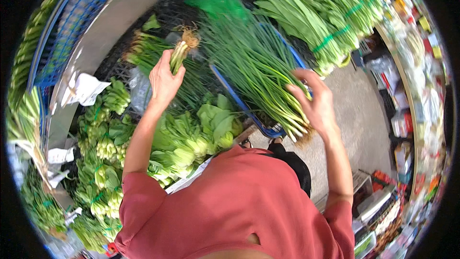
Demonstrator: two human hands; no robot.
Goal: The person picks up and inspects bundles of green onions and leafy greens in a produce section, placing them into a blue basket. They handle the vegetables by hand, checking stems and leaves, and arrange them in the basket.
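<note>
My left hand point(163, 82) is closed around a small bunch of spring onions point(178, 54), its brown roots pointing up and away from me. Other spring onions with roots point(147, 45) lie on the dark crate beneath that hand. A large heap of long spring onions point(248, 64) fills a blue plastic basket point(230, 88), white root ends towards me. At the heap's right edge is my right hand point(318, 102), thumb and fingers apart, nothing gripped between them. Whether its fingertips touch the stalks I cannot tell. The leaf ends of the bunch in my left hand are hard to make out.
Bok choy point(190, 147) lies just in front of me, with tied greens point(104, 183) further left. Leafy bundles with green ties point(323, 25) are stacked at the far right. A metal rim point(107, 18) borders the stall. Right of me are concrete floor point(352, 111) and packed shelves point(427, 90).
</note>
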